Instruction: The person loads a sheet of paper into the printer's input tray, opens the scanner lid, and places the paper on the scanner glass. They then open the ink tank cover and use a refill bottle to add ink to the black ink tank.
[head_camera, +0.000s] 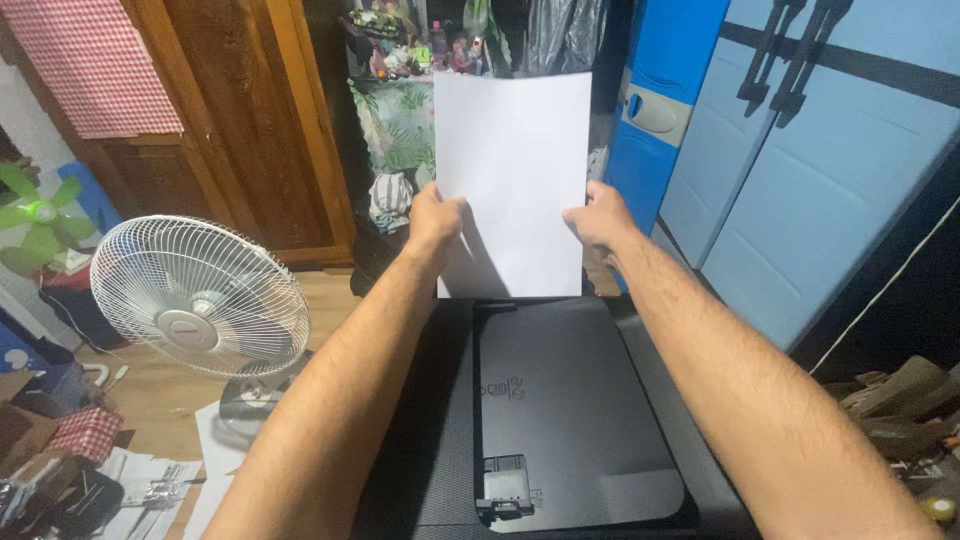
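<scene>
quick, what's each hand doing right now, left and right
Left hand: closed on the left edge of the white sheet of paper, held upright over the black printer.
Right hand: closed on the sheet's right edge.

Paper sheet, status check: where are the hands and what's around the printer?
Both hands, left and right, grip the white paper sheet by its side edges. Sheet upright, bottom edge at the rear of the black printer. White fan stands left, apart.
</scene>
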